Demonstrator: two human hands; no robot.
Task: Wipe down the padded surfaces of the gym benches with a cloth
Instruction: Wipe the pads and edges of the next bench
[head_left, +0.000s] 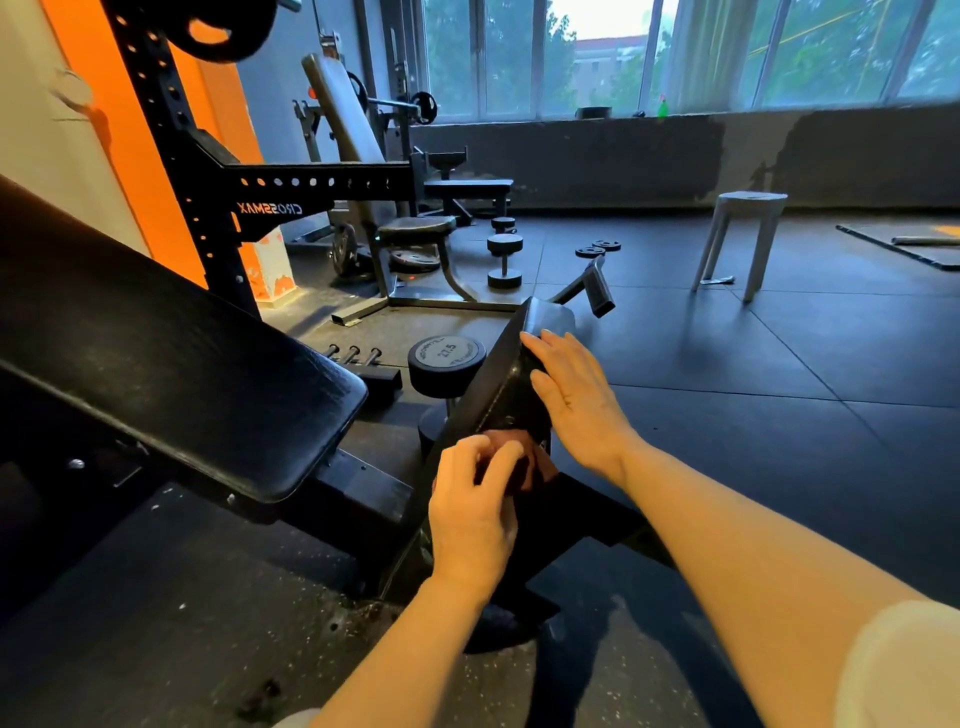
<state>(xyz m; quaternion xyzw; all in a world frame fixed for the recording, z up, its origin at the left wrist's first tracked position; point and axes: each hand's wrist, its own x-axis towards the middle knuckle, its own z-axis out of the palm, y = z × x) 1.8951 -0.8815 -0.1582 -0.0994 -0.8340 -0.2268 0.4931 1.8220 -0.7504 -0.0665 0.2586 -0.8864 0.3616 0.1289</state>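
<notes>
A small black seat pad (488, 384) of the near bench stands tilted up at the centre. My left hand (475, 499) grips a reddish-brown cloth (524, 462) against the pad's near lower end. My right hand (576, 395) lies flat with straight fingers on the pad's right side, steadying it. The bench's long black back pad (171, 364) slopes across the left. The cloth is mostly hidden by my left fingers.
A 27.5 dumbbell (447, 358) stands just behind the seat pad. A black power rack (208, 171) rises at the left, with another incline bench (363, 156) behind it. More dumbbells (504, 260) and plates lie on the floor. A white stool (737, 239) stands at the right.
</notes>
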